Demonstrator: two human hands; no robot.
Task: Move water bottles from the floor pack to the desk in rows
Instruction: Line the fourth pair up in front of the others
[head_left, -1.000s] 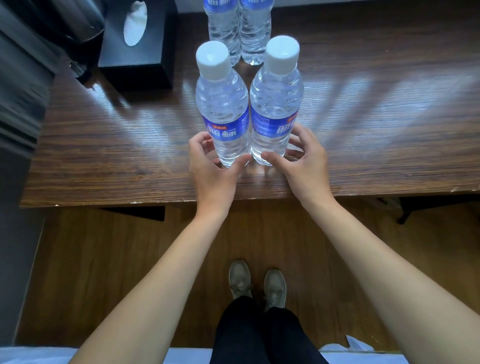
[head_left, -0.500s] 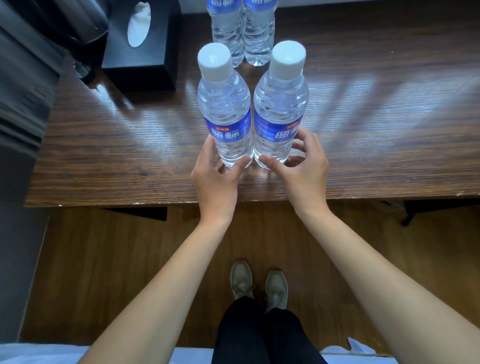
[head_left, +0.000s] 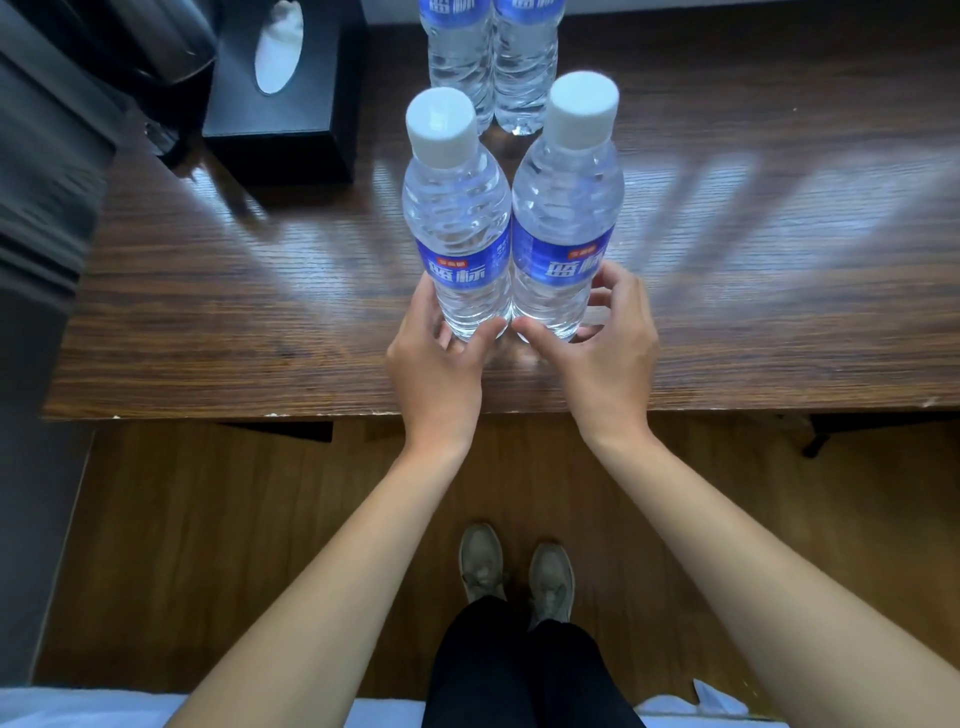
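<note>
Desk (head_left: 208, 312): both hands, left hand (head_left: 436, 364) & right hand (head_left: 608, 353), still cup btm of front bottles (head_left: 511, 234), unchanged.

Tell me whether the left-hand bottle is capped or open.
Capped. The bottle that the left hand holds stands on the desk with a white cap on its neck.

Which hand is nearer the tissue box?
Left. The left hand grips a bottle right of the tissue box; the right hand lies farther right.
</note>
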